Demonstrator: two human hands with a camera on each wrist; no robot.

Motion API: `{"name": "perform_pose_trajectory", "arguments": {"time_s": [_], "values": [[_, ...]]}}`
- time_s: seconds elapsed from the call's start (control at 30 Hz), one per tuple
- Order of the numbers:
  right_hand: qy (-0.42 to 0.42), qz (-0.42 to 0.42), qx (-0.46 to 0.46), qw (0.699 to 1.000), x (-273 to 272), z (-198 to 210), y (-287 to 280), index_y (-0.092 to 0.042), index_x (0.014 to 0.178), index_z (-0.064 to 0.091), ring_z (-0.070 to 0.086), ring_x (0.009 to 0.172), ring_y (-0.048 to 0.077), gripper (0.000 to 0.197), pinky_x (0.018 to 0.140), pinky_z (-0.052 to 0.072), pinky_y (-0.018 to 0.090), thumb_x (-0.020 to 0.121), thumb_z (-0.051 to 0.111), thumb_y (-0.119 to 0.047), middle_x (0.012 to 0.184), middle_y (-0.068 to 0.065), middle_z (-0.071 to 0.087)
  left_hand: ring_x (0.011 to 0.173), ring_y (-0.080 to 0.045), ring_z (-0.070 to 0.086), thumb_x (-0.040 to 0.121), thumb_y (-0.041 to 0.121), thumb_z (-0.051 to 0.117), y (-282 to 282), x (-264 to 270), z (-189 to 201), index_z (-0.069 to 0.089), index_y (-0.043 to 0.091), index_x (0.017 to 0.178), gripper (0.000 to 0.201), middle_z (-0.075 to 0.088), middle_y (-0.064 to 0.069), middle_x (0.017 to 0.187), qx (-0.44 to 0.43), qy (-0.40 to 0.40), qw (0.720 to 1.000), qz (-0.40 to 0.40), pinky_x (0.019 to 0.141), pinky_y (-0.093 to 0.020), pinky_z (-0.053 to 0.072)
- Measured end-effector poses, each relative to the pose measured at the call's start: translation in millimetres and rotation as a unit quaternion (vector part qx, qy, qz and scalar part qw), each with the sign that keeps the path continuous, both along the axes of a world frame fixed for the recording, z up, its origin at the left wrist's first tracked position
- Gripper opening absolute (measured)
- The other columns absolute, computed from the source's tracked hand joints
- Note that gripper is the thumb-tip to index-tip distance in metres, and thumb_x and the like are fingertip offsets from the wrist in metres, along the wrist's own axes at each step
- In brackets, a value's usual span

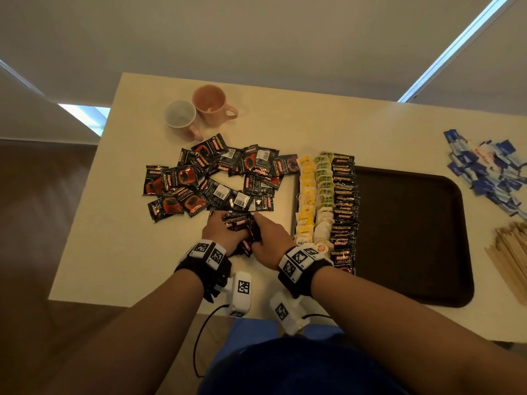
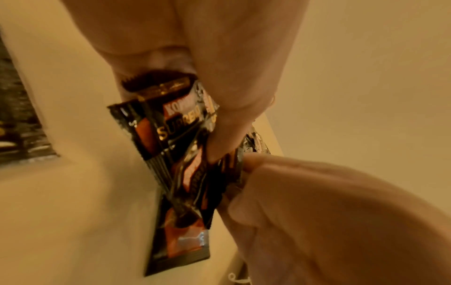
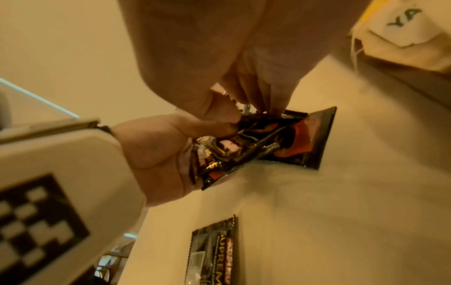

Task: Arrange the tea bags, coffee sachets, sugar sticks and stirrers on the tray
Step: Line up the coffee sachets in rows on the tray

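Both hands hold one bunch of black-and-red coffee sachets (image 1: pixel 242 230) just above the table, left of the tray. My left hand (image 1: pixel 221 233) grips the bunch from the left and my right hand (image 1: pixel 269 236) pinches it from the right. In the left wrist view my left hand (image 2: pixel 219 119) curls round the sachets (image 2: pixel 180 154). The right wrist view shows my right hand (image 3: pixel 244 100) pinching their top (image 3: pixel 258 142). The dark brown tray (image 1: pixel 413 238) carries rows of yellow tea bags (image 1: pixel 306 195), green tea bags (image 1: pixel 323 192) and coffee sachets (image 1: pixel 343 201) along its left side.
A loose heap of coffee sachets (image 1: pixel 214 181) lies beyond the hands. Two mugs (image 1: pixel 199 112) stand at the back. Blue sugar sticks (image 1: pixel 490 172) and wooden stirrers (image 1: pixel 510 258) lie right of the tray. One sachet (image 3: pixel 212 254) lies flat near the hands.
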State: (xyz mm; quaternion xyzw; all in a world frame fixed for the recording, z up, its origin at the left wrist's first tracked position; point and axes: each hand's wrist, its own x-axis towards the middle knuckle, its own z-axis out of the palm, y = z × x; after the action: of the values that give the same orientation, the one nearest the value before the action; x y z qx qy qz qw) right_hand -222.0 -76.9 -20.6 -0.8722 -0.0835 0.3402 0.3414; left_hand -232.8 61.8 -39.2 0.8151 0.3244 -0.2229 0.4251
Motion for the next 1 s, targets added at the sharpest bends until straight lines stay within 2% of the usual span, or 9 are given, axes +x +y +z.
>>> {"name": "perform_pose_trajectory", "arguments": {"time_s": [0.13, 0.3, 0.53, 0.63, 0.67, 0.73, 0.83, 0.9, 1.0], "values": [[0.014, 0.014, -0.023, 1.0, 5, -1, 2, -0.012, 0.13, 0.047, 0.06, 0.109, 0.03, 0.042, 0.088, 0.047, 0.032, 0.09, 0.056, -0.003, 0.121, 0.013, 0.063, 0.101, -0.021, 0.058, 0.087, 0.03, 0.075, -2, 8, -2, 0.046, 0.013, 0.137, 0.06, 0.06, -0.006, 0.122, -0.043, -0.006, 0.998, 0.036, 0.091, -0.03, 0.048], [-0.002, 0.042, -0.045, 0.998, 10, -3, 6, -0.012, 0.134, 0.047, 0.059, 0.115, 0.03, 0.048, 0.095, 0.047, 0.034, 0.089, 0.065, -0.006, 0.127, 0.012, 0.06, 0.102, -0.018, 0.054, 0.086, 0.049, 0.072, -4, 12, 0, 0.041, 0.012, 0.141, 0.073, 0.056, -0.004, 0.125, -0.087, 0.001, 0.994, 0.062, 0.084, -0.029, 0.042], [-0.054, 0.011, -0.067, 0.996, 31, 12, -4, -0.01, 0.124, 0.066, 0.061, 0.111, 0.028, 0.033, 0.094, 0.046, 0.031, 0.096, 0.049, -0.01, 0.121, 0.011, 0.067, 0.1, -0.019, 0.059, 0.084, 0.02, 0.078, 8, 15, 7, 0.043, 0.014, 0.141, 0.067, 0.059, -0.008, 0.131, -0.046, 0.002, 0.999, 0.019, 0.09, -0.034, 0.053], [-0.14, -0.018, -0.071, 0.987, 72, 13, -1, -0.011, 0.117, 0.067, 0.057, 0.112, 0.025, 0.025, 0.097, 0.047, 0.032, 0.095, 0.057, -0.019, 0.118, 0.008, 0.064, 0.105, -0.022, 0.063, 0.083, 0.019, 0.078, 15, 13, 10, 0.045, 0.017, 0.138, 0.065, 0.06, -0.007, 0.13, -0.045, 0.005, 0.999, 0.024, 0.095, -0.042, 0.054], [-0.172, -0.002, -0.089, 0.981, 87, 11, 2, -0.013, 0.123, 0.062, 0.051, 0.12, 0.027, 0.033, 0.102, 0.044, 0.035, 0.093, 0.063, -0.025, 0.125, 0.008, 0.058, 0.107, -0.023, 0.063, 0.084, 0.019, 0.078, 17, 13, 11, 0.045, 0.017, 0.139, 0.065, 0.059, -0.006, 0.13, -0.049, 0.003, 0.998, 0.027, 0.097, -0.043, 0.054], [-0.193, 0.064, -0.174, 0.963, 114, 4, 8, -0.019, 0.145, 0.038, 0.029, 0.139, 0.035, 0.077, 0.115, 0.031, 0.044, 0.082, 0.074, -0.044, 0.148, 0.012, 0.034, 0.112, -0.023, 0.062, 0.084, 0.019, 0.077, 22, 12, 13, 0.043, 0.018, 0.141, 0.066, 0.057, -0.005, 0.132, -0.057, 0.003, 0.998, 0.031, 0.098, -0.042, 0.053], [-0.142, 0.135, -0.282, 0.939, 138, -10, 15, -0.027, 0.156, -0.003, -0.004, 0.148, 0.045, 0.131, 0.119, 0.011, 0.059, 0.063, 0.082, -0.064, 0.162, 0.017, -0.009, 0.108, -0.02, 0.061, 0.084, 0.017, 0.077, 28, 12, 15, 0.044, 0.018, 0.139, 0.064, 0.058, -0.004, 0.127, -0.069, -0.006, 0.997, 0.038, 0.094, -0.037, 0.054], [-0.105, 0.158, -0.306, 0.933, 144, -20, 17, -0.031, 0.154, -0.014, -0.009, 0.147, 0.048, 0.142, 0.118, 0.007, 0.064, 0.057, 0.083, -0.068, 0.161, 0.019, -0.018, 0.099, -0.018, 0.061, 0.084, 0.016, 0.076, 32, 11, 16, 0.046, 0.018, 0.136, 0.06, 0.059, 0.0, 0.116, -0.07, -0.013, 0.997, 0.043, 0.091, -0.036, 0.054], [-0.083, 0.173, -0.305, 0.933, 144, -27, 20, -0.033, 0.154, -0.002, 0.003, 0.146, 0.049, 0.132, 0.115, 0.018, 0.063, 0.059, 0.084, -0.064, 0.161, 0.019, -0.004, 0.097, -0.019, 0.063, 0.084, 0.015, 0.077, 37, 10, 16, 0.046, 0.021, 0.133, 0.058, 0.058, 0.007, 0.102, -0.084, -0.017, 0.994, 0.071, 0.092, -0.043, 0.056]]}}
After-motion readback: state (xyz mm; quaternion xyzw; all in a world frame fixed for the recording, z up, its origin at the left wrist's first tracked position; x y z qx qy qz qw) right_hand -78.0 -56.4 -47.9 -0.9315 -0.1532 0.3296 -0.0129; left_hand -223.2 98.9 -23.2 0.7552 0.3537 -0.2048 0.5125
